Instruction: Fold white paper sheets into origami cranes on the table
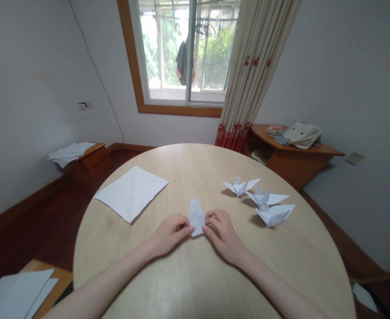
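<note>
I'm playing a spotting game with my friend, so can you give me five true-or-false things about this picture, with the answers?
1. The left hand and right hand both hold the small folded paper. True.
2. Five paper birds stand on the table. False: there are three paper birds.
3. The table has a rounded edge. True.
4. The big sheet is crumpled into a ball. False: the big sheet lies spread out, left of the hands.
5. The curtain is solid blue. False: it is pale with red patches.
</note>
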Available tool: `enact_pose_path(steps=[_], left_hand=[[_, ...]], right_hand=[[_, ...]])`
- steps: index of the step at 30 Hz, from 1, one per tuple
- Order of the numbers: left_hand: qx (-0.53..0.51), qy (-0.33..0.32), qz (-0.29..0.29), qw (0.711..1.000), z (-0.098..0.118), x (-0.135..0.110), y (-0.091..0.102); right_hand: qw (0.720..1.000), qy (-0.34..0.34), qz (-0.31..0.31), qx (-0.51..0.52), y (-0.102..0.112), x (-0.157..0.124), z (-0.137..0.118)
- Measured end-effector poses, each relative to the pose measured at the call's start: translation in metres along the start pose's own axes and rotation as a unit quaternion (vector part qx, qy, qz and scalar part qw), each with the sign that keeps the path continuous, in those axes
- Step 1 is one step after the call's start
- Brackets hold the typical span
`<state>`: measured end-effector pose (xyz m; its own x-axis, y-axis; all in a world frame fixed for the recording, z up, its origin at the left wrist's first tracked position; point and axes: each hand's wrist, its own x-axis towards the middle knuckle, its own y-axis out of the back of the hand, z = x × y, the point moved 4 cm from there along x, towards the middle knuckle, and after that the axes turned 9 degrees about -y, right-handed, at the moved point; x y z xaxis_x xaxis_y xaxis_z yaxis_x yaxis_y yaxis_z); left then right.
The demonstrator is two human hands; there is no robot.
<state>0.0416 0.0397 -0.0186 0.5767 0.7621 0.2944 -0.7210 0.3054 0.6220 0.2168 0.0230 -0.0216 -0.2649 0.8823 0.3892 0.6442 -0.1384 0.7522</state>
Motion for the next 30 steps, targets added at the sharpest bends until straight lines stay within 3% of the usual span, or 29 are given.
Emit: enact_pose_path(steps=[11, 25, 30], left_hand=[[0.062, -0.025, 0.005, 0.998, -0.001, -0.001, -0.003], [0.067, -0.035, 0.015, 0.997, 0.0, 0.0, -0.002], [0.059, -0.037, 0.009, 0.998, 0.0, -0.001, -0.001]], right_hand=[[0.991, 0.058, 0.008, -0.119, 0.0, -0.003, -0.013], [0.999, 0.046, 0.008, 0.007, 0.001, -0.003, -0.014], [0.998, 0.02, -0.017, 0.053, -0.003, -0.004, -0.01]])
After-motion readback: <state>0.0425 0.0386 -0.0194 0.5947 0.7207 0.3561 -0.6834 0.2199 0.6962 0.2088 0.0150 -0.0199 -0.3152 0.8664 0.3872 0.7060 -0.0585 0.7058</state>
